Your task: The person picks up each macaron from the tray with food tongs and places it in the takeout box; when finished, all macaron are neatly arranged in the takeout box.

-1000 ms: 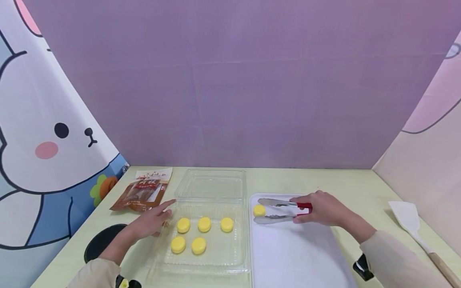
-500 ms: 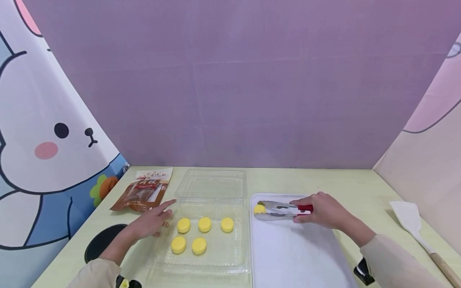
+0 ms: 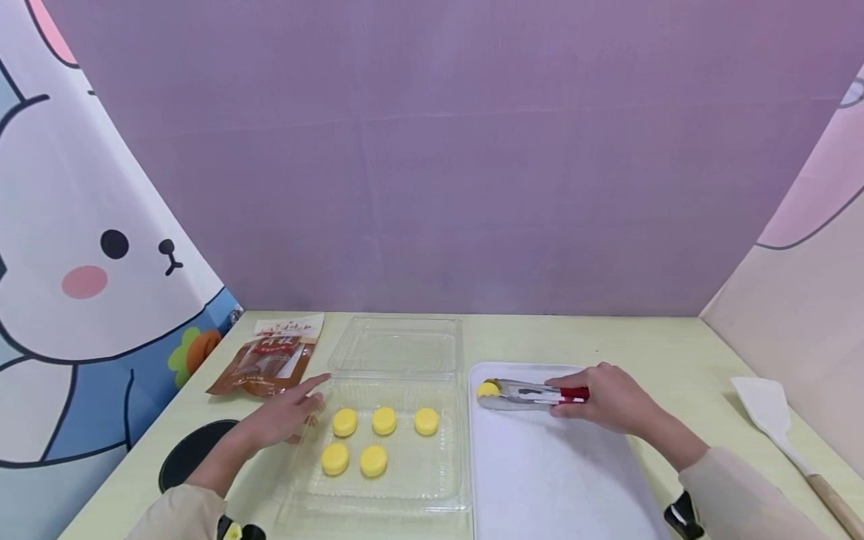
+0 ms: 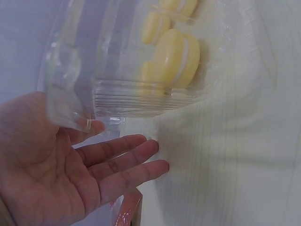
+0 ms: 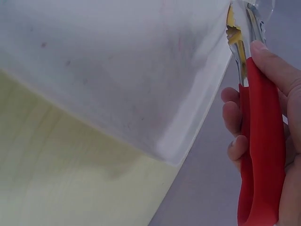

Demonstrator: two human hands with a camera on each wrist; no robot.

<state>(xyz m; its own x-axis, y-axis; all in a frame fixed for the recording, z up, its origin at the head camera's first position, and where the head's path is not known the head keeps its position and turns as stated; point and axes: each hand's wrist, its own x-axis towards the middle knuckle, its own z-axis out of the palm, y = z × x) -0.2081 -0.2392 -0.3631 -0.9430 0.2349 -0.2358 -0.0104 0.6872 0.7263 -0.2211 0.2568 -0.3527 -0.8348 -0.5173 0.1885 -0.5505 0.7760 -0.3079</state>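
Observation:
My right hand (image 3: 610, 397) grips red-handled metal tongs (image 5: 264, 141). Their tips stand on either side of a yellow macaron (image 3: 487, 389) in the far left corner of the white tray (image 3: 553, 480). To the left lies an opened clear plastic container (image 3: 466, 457), its lid folded back. Several yellow macarons (image 4: 176, 59) with a pale filling sit inside in two rows. My left hand (image 3: 283, 416) is at the container's left side, fingers extended and spread. In the left wrist view the container wall overlaps the thumb, and the other fingertips reach below it.
A brown snack packet (image 3: 270, 356) lies behind my left hand. A black round dish (image 3: 192, 454) is partly hidden by the left forearm. At the right lies a white spatula (image 3: 766, 405) with a wooden handle. A purple backdrop (image 3: 472, 187) rises behind the table.
My right hand has squeezed the tongs, and their tips have drawn in on the macaron. The macaron has shifted very slightly away. The left hand has stayed in place.

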